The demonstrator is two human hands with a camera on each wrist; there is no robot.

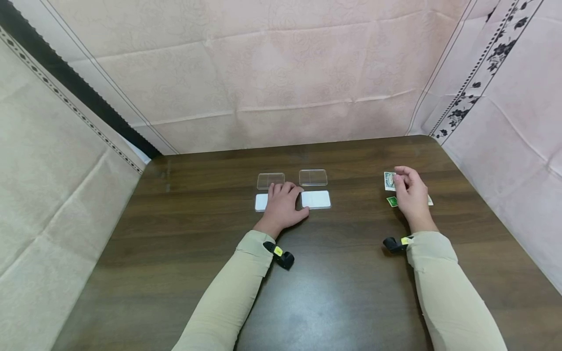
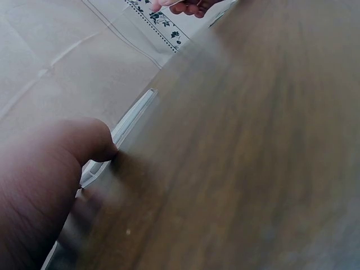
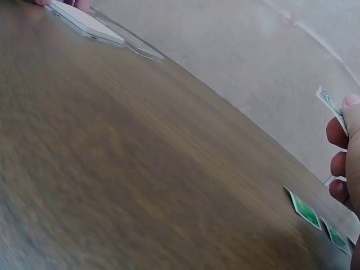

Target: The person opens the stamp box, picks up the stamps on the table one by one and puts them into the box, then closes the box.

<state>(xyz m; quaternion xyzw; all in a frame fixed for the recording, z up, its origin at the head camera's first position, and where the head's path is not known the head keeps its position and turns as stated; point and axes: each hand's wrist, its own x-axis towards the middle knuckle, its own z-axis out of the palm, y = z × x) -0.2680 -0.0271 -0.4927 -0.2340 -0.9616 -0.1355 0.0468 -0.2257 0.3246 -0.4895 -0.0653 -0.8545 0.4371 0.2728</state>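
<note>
My right hand (image 1: 412,197) pinches a small bluish-green postage stamp (image 1: 389,181) between thumb and fingers; the right wrist view shows this stamp (image 3: 331,107) raised off the table. Below that hand lie green stamps (image 3: 305,210), partly hidden by it. My left hand (image 1: 285,207) lies with fingers extended over one white rectangular case (image 1: 261,203), hiding much of it. Its thumb and index finger reach beside a second white case (image 1: 317,200). In the left wrist view a digit (image 2: 93,138) meets the edge of a white case (image 2: 135,115).
Behind the cases lie two clear plastic lids, a left lid (image 1: 270,181) and a right lid (image 1: 313,177). Everything rests on a dark brown wooden table (image 1: 210,234). Pale patterned cloth (image 1: 272,73) hangs beyond the table's back and sides.
</note>
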